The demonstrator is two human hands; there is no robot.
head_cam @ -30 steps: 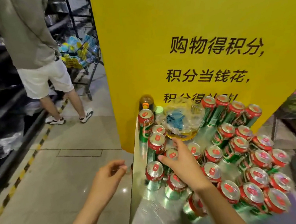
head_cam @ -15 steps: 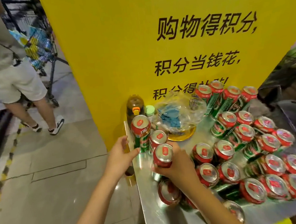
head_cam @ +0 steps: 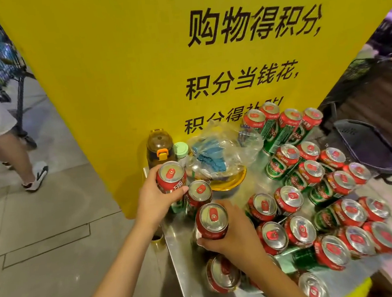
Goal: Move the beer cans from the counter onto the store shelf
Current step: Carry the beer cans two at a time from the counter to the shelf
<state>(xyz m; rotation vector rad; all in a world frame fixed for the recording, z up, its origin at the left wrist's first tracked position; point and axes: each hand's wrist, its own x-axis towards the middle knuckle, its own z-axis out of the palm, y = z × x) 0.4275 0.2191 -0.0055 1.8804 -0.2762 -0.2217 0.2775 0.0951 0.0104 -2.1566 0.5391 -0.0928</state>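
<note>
Red cans (head_cam: pixel 301 231) crowding steel counter (head_cam: pixel 191 280); each hand's grip around one can.

The yellow board (head_cam: pixel 134 70) standing beyond the fingers carries black characters in three lines: "购物得积分," on top, "积分当钱花," below it, and a third line beginning "积分得", its remainder hidden by cans. The can (head_cam: pixel 171 177) held in the left hand (head_cam: pixel 155 201) shows white lettering just beside the fingertips, too small to read.
</note>
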